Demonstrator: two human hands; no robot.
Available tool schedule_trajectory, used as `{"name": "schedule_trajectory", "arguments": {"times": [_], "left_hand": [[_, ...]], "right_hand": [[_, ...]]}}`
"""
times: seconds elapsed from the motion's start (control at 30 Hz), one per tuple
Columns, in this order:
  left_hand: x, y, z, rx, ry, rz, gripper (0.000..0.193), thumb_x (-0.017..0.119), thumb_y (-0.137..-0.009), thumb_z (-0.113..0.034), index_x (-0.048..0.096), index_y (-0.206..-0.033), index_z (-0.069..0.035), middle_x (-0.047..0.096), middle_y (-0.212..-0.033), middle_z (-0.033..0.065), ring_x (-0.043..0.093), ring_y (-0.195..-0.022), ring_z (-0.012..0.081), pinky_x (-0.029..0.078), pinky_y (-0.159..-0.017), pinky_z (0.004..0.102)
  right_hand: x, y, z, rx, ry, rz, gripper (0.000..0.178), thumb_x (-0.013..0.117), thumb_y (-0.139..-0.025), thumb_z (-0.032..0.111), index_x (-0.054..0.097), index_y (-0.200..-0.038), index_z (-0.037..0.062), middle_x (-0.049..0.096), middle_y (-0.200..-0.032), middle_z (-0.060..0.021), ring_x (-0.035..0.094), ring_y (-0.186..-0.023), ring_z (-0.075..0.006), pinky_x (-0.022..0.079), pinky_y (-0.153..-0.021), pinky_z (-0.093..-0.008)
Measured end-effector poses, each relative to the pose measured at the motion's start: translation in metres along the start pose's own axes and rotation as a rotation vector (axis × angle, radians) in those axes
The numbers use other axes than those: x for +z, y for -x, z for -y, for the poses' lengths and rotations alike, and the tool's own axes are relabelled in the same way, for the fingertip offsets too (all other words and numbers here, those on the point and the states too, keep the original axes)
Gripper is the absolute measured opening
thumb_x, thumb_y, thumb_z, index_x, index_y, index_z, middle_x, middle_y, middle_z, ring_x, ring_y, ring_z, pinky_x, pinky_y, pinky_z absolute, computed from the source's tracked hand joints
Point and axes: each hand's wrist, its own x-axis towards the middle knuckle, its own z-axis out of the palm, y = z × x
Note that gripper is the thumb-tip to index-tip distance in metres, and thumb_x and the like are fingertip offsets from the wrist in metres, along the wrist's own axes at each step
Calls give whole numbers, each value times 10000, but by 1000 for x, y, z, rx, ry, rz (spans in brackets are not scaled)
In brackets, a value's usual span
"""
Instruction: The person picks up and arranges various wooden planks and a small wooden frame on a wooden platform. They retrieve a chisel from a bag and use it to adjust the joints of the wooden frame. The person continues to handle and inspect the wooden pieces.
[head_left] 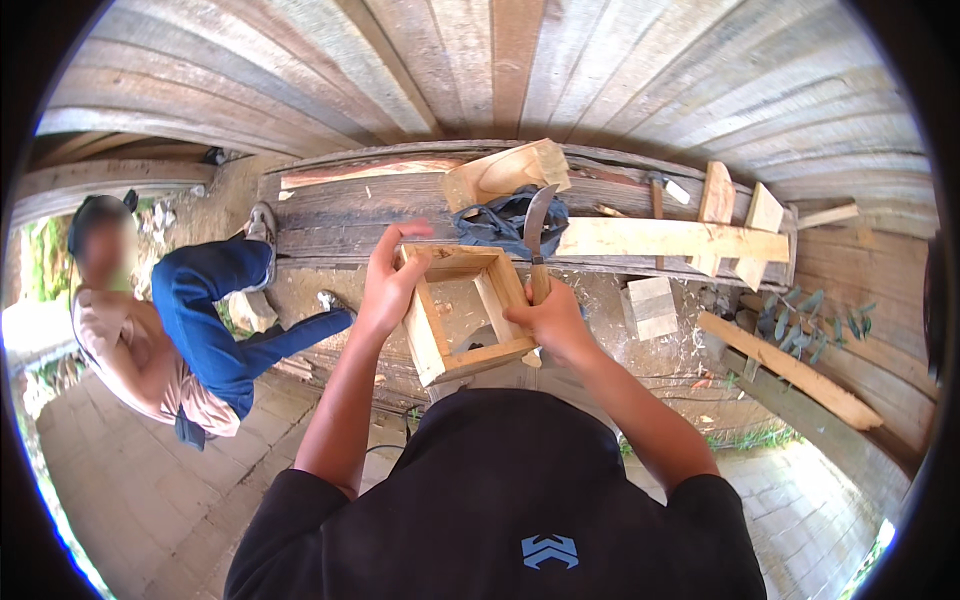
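Observation:
A pale wooden box frame (pixel 430 325), open through its middle, is tilted in front of my body. At its far left corner is my left hand (pixel 388 285), the thumb on the wood and a blurred finger stretched past the edge. Any fingers beneath are hidden. My right hand (pixel 556 318), at the frame's right side, is closed around the wooden handle of a curved-blade knife (pixel 537 220). The blade points up and away from me. Beyond the frame, partly behind the blade, a crumpled dark blue plastic bag (pixel 490 222) lies on a weathered plank bench (pixel 340 215).
The bench holds a wood block (pixel 515 172), a long pale board (pixel 640 240), short wood pieces (pixel 716 205) and a hammer (pixel 657 205). A square wood piece (pixel 650 307) and shavings lie nearer. A person (pixel 205 300) sits at left; a plank wall (pixel 470 70) stands behind.

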Motion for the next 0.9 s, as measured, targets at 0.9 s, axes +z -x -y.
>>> {"name": "schedule_trajectory", "arguments": {"times": [0.9], "left_hand": [[146, -46, 24, -49, -295, 452, 739, 677, -687, -71, 372, -1357, -9, 551, -1178, 134, 546, -1070, 213, 434, -935, 334]], "right_hand": [[-179, 2, -217, 487, -452, -655, 398, 647, -853, 454, 473, -802, 100, 380, -539, 35, 329, -383, -67, 227, -340, -258]]}}
